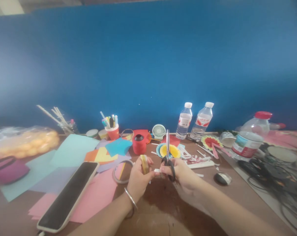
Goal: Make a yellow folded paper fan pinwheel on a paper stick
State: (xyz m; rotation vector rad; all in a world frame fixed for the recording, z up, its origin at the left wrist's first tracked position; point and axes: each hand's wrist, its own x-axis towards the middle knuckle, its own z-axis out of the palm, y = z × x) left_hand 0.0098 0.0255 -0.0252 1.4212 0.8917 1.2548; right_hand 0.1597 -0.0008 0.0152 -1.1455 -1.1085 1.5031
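Observation:
My left hand is closed round a roll of yellowish tape, held on its edge above the brown table. My right hand grips a pair of scissors by their black handles, the blades pointing up and away from me. Between the fingertips of both hands is a small white piece, perhaps paper or tape. Just beyond the scissors lie a yellow scalloped paper shape and a blue-edged one, partly covered by the blades.
Coloured paper sheets and a phone lie on the left, with a tape ring near my left wrist. Behind stand a pen cup, a red cup-like object, a small fan and water bottles. Cables crowd the right.

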